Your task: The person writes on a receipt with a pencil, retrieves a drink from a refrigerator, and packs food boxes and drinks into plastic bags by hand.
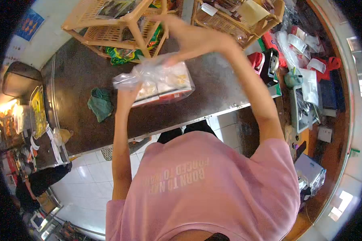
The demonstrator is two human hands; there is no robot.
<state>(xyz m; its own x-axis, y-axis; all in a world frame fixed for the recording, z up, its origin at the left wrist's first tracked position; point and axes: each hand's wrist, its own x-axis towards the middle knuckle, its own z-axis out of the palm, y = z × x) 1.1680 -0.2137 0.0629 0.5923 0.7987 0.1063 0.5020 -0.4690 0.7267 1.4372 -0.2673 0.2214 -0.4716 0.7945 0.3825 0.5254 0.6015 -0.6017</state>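
A clear plastic bag (pixel 142 72) stands on the dark table, its upper part bunched toward the left. Inside it sits a box or pack (pixel 171 82) with a pale top and a red lower edge; its exact contents are blurred. My left hand (pixel 129 91) is at the bag's left side, closed on the plastic, with its fingers partly hidden behind the folds. Above the bag, my right hand (pixel 197 40) is raised and smeared by motion. Its thumb and fingers are spread apart, with the thumb close to the bag's top, and nothing shows in its grasp.
Behind the bag stand tan plastic rack baskets (pixel 134 38) holding packets. A crumpled green cloth (pixel 100 104) lies to the left. On the right are a red and black tape dispenser (pixel 265 64) and piled plastic packaging (pixel 305 48). The table's metal edge (pixel 225 110) runs before me.
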